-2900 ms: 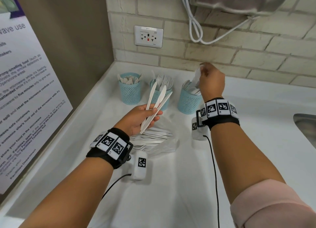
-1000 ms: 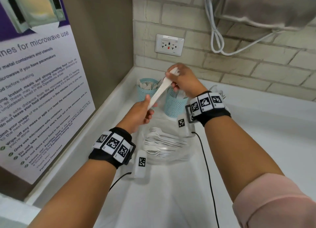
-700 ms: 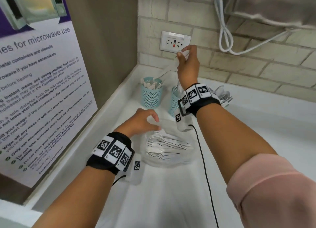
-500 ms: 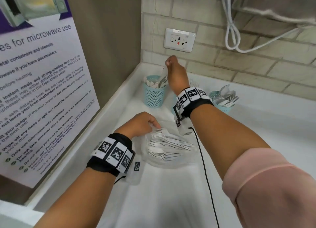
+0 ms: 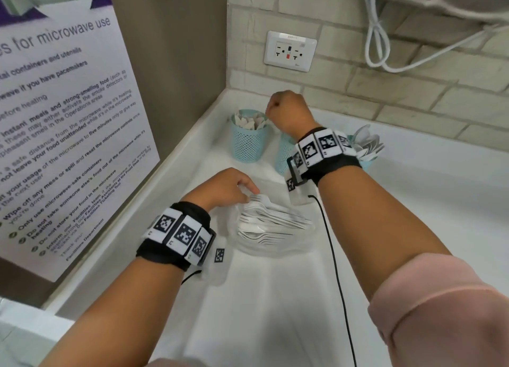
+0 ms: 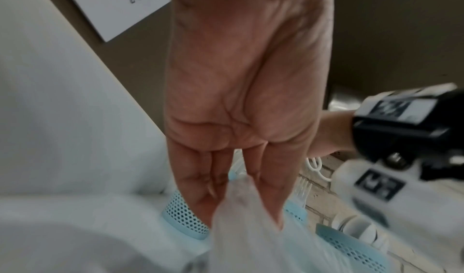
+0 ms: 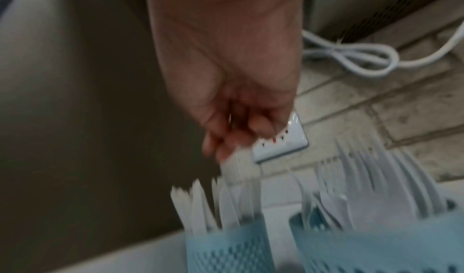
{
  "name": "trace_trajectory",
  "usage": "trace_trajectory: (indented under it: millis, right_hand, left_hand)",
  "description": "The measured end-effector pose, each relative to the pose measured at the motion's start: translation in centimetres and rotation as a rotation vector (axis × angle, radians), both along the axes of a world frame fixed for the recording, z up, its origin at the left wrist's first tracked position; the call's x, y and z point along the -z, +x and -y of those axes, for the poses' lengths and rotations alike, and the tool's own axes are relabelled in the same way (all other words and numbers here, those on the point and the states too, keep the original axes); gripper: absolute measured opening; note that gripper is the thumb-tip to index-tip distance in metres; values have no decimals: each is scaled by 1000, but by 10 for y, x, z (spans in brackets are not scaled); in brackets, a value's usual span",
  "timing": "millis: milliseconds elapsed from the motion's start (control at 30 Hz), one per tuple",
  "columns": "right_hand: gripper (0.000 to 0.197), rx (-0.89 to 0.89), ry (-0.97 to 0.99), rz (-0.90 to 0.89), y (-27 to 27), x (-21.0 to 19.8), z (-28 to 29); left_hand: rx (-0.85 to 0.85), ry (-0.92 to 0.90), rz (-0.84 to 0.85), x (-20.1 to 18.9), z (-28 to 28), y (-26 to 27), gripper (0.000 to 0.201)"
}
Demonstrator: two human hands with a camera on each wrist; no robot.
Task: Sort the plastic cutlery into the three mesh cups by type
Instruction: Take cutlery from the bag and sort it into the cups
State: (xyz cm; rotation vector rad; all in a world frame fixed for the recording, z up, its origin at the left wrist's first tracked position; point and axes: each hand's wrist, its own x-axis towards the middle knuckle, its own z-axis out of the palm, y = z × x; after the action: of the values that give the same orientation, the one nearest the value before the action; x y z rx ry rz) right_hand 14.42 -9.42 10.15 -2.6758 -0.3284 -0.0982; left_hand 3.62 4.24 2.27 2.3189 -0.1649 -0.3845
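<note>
Three teal mesh cups stand in the counter's back corner. The left cup (image 5: 248, 146) (image 7: 226, 247) holds white knives. My right wrist half hides the middle cup (image 5: 283, 157) (image 7: 376, 245), which holds forks. The right cup (image 5: 367, 161) holds spoons. My right hand (image 5: 271, 107) (image 7: 226, 148) hovers over the left cup, its curled fingers pinching the tops of white plastic knives (image 7: 241, 188) that reach down into it; this view is blurred. My left hand (image 5: 245, 190) (image 6: 241, 198) pinches the edge of a clear plastic bag (image 5: 289, 249) holding several white forks (image 5: 270, 220).
The white counter (image 5: 275, 311) runs toward me between a wall poster (image 5: 55, 118) on the left and a brick wall with an outlet (image 5: 289, 51) and a looped white cord (image 5: 377, 36). A black wrist cable (image 5: 336, 270) crosses the counter.
My right hand took the knives from my left, lifted them, then lowered them into the left cup. My left hand dropped onto the bag of forks.
</note>
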Motion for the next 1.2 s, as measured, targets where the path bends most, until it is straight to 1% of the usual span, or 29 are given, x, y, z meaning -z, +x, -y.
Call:
trace_trajectory:
  millis: [67, 133, 167, 200, 233, 300, 367, 400, 500, 533, 600, 667, 700, 767, 800, 867, 1000, 1067, 1133, 1200]
  right_hand:
    - [24, -89, -185, -283, -19, -13, 9]
    - [19, -175, -259, -594, -44, -14, 16]
    - [17, -210, -286, -700, -50, -6, 17]
    - [16, -230, -318, -763, -56, 4, 19]
    - [19, -238, -367, -785, -62, 17, 20]
    - [27, -225, -482, -735, -68, 42, 19]
    - [25, -252, -626, -666, -75, 60, 17]
    - [28, -255, -645, -620, -79, 69, 17]
    - [37, -236, -551, -463, -94, 84, 20]
    - [36, -238, -531, -404, -98, 86, 22]
    - [29, -242, -499, -324, -103, 89, 26]
    - [14, -232, -464, -290, -104, 89, 28]
    - [17, -223, -443, -282, -102, 89, 29]
    - [35, -232, -431, -289, -103, 87, 31]
    - [38, -247, -430, -298, -105, 85, 30]
    - [37, -289, -438, -339, -109, 81, 30]
    - [23, -365, -419, -431, -117, 85, 29]
    - [25, -358, -398, -443, -121, 86, 28]
    - [37, -342, -406, -470, -123, 84, 28]
    - [52, -359, -463, -493, -127, 82, 27]
  left_hand:
    - [0, 76, -12, 0, 3, -2, 29]
    - [-8, 118, -11, 2, 7, -4, 33]
    - [-20, 123, -3, 3, 7, -4, 35]
    - [-27, 131, 6, 4, 8, -5, 38]
    - [-33, 139, 19, 5, 9, -6, 40]
    - [-37, 152, 43, 6, 11, -8, 44]
    - [-31, 163, 60, 5, 12, -11, 47]
    - [-29, 163, 66, 5, 12, -12, 48]
    - [-21, 161, 88, 4, 12, -16, 49]
    - [-20, 162, 94, 3, 11, -17, 49]
    - [-25, 154, 101, 2, 11, -19, 49]
    - [-32, 149, 106, 1, 11, -20, 48]
    - [-33, 149, 108, 1, 11, -21, 48]
    - [-33, 151, 112, 1, 11, -22, 48]
    - [-34, 151, 112, 1, 11, -22, 49]
    - [-28, 156, 106, 1, 12, -23, 51]
    - [-14, 149, 92, 2, 11, -24, 54]
    - [-11, 151, 89, 2, 11, -26, 54]
    - [-1, 157, 88, 3, 11, -27, 55]
    - [3, 152, 88, 3, 11, -28, 56]
